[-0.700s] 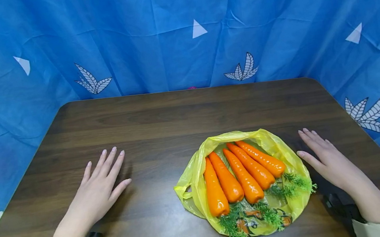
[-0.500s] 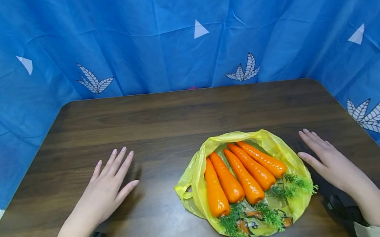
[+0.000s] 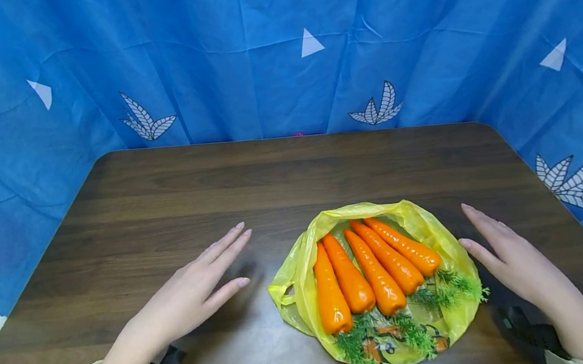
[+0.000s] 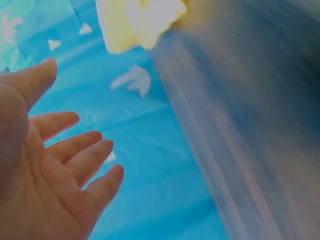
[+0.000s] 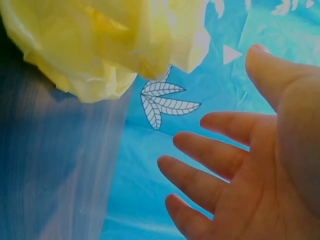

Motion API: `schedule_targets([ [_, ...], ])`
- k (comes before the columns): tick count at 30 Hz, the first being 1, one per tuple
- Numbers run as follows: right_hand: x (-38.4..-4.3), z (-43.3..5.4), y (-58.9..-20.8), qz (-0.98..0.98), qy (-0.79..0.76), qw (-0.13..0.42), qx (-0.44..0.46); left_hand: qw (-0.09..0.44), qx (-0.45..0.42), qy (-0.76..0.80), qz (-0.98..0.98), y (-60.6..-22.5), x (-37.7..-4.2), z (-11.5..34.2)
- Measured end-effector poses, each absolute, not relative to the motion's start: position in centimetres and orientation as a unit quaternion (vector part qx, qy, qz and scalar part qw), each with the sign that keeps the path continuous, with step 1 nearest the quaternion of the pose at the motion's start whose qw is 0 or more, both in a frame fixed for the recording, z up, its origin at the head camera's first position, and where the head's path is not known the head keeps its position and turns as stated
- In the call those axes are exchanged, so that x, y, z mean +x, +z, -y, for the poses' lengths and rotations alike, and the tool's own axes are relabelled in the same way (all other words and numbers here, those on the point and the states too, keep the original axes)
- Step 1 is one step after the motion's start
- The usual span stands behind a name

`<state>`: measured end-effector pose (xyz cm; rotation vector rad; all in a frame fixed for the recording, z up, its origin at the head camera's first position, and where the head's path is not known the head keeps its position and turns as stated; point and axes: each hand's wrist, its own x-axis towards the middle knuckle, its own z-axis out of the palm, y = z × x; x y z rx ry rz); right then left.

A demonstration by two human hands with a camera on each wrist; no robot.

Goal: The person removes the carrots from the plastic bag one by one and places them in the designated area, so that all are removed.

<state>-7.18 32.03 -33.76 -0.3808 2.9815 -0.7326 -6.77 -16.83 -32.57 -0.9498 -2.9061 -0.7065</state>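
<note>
The head view is showing five orange carrots with leafy green tops, lying in a gaping yellow plastic bag; the wrist views are revealing both palms. The left hand and right hand are pointing forward, fingers straight, thumbs spread wide. The bag is resting between them, just beside the right hand, nearer the surface's right edge. Beyond the far edge, a blue leaf-print curtain is hanging.

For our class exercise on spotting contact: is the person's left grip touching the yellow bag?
Apart. The head view shows it: a strip of brown tabletop is visible between the left grip, thumb included, and the yellow bag.
</note>
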Motion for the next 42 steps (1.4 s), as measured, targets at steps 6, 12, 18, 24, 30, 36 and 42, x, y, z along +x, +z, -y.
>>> schedule_targets([
  [6,-7.0,-31.7,-33.5,-0.959,-0.256,0.068,-0.105,0.007,-0.375,-0.304,0.876,-32.0,-6.8,13.8],
  [12,-7.1,-31.5,-33.8,-0.955,-0.265,0.071,-0.115,-0.017,-0.449,-0.370,0.813,-32.9,-6.9,10.3],
  [18,-7.2,-31.6,-34.3,-0.946,-0.281,0.050,-0.153,-0.048,-0.485,-0.382,0.785,-34.5,-7.5,8.2],
  [24,-7.2,-31.6,-34.8,-0.940,-0.287,0.033,-0.180,-0.073,-0.510,-0.346,0.784,-35.5,-8.1,7.2],
  [30,-7.3,-31.9,-35.1,-0.936,-0.288,0.022,-0.203,-0.079,-0.524,-0.313,0.788,-35.6,-8.2,7.1],
  [36,-7.5,-31.9,-35.3,-0.931,-0.288,0.008,-0.222,-0.082,-0.533,-0.281,0.794,-35.6,-8.2,7.1],
  [42,-7.5,-31.9,-35.4,-0.927,-0.292,-0.011,-0.236,-0.083,-0.533,-0.243,0.806,-35.6,-8.1,7.0],
])
